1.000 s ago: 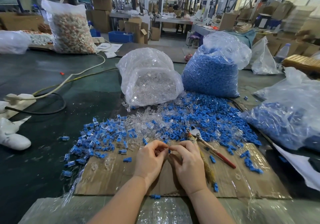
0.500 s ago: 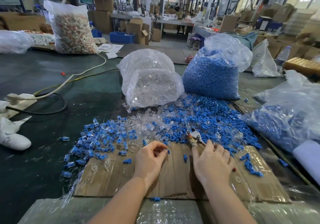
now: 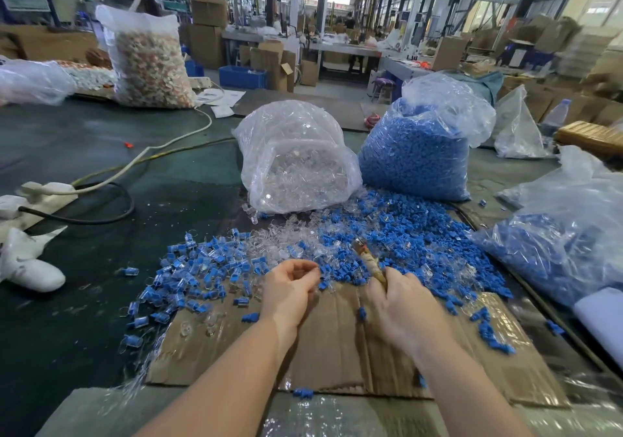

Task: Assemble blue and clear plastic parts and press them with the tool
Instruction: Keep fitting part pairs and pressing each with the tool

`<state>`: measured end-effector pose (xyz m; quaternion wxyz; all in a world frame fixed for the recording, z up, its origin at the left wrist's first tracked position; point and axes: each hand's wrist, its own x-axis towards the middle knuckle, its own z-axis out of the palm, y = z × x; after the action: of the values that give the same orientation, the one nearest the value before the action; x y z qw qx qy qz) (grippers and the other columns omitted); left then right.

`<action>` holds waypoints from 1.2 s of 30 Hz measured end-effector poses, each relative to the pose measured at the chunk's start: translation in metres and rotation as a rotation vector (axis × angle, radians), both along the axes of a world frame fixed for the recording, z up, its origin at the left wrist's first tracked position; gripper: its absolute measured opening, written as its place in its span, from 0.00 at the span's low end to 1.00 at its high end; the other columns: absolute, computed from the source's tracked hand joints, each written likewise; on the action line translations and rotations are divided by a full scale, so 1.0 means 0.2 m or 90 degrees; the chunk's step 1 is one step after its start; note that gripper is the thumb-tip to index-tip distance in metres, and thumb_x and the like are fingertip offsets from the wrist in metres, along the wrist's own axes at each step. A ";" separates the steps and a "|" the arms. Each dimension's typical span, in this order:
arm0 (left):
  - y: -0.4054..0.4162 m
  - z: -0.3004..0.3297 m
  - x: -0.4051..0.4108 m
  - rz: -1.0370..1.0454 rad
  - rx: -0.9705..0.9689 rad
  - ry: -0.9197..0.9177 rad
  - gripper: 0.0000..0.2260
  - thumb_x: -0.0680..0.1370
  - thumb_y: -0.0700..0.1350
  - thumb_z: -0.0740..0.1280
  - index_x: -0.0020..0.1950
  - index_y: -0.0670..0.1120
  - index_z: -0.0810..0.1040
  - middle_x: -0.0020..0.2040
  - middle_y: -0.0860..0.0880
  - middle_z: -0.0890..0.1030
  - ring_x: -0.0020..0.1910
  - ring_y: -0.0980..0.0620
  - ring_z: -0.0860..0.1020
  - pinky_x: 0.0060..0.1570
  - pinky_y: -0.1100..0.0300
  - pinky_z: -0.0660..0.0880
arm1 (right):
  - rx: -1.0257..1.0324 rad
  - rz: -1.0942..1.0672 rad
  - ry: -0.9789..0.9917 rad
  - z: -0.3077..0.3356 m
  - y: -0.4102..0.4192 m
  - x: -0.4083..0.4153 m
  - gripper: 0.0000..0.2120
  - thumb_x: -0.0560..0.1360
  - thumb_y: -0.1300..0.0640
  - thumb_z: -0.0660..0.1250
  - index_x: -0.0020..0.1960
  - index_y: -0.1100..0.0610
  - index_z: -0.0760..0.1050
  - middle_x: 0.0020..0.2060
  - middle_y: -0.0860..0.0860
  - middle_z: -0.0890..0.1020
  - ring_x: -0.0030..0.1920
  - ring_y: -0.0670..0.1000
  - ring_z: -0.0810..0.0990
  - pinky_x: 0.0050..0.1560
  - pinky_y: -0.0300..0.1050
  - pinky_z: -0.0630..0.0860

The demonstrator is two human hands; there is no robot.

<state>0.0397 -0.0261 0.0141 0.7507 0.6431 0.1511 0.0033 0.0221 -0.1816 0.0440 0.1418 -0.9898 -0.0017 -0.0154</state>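
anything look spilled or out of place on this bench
Mostly the parts: blue pieces and clear pieces lie loose across the table in front of their bags, spreading over the cardboard sheet. A white shoe lies on the table at the left, odd for a workbench.

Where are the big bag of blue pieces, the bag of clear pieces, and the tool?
big clear bag of blue plastic pieces (image 3: 416, 153), head view, front side.
clear bag of clear plastic pieces (image 3: 296, 170), head view, front.
tape-wrapped tool (image 3: 369, 259), head view, wrapped handle.
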 end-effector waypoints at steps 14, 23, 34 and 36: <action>0.05 0.09 0.10 0.037 -0.007 0.063 0.03 0.74 0.35 0.68 0.46 0.40 0.79 0.38 0.46 0.78 0.29 0.54 0.74 0.24 0.67 0.72 | 0.466 0.048 0.379 0.17 0.08 -0.01 0.07 0.78 0.55 0.59 0.45 0.59 0.69 0.40 0.54 0.73 0.41 0.52 0.73 0.44 0.47 0.76; 0.06 0.11 0.09 0.052 0.006 0.078 0.03 0.74 0.34 0.68 0.45 0.40 0.79 0.38 0.45 0.79 0.32 0.53 0.75 0.26 0.67 0.74 | 0.446 0.074 0.408 0.15 0.08 -0.02 0.06 0.71 0.67 0.60 0.46 0.58 0.69 0.41 0.56 0.73 0.41 0.53 0.74 0.51 0.55 0.78; 0.02 0.13 0.08 0.072 0.016 0.059 0.05 0.75 0.34 0.67 0.42 0.42 0.78 0.40 0.45 0.79 0.35 0.53 0.76 0.31 0.65 0.75 | 0.354 0.067 0.294 0.11 0.11 -0.02 0.08 0.75 0.67 0.57 0.40 0.56 0.65 0.33 0.53 0.71 0.34 0.53 0.72 0.38 0.49 0.76; 0.02 0.13 0.07 0.079 -0.003 0.062 0.05 0.75 0.33 0.67 0.41 0.42 0.78 0.38 0.45 0.78 0.33 0.53 0.76 0.29 0.67 0.76 | 0.404 0.056 0.325 0.10 0.10 -0.02 0.04 0.74 0.65 0.60 0.44 0.57 0.68 0.35 0.53 0.72 0.35 0.51 0.72 0.38 0.47 0.74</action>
<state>0.0544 -0.0221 0.0391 0.7423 0.6302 0.2270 0.0178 0.0174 -0.1614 0.0647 0.4364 -0.8679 -0.0042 0.2373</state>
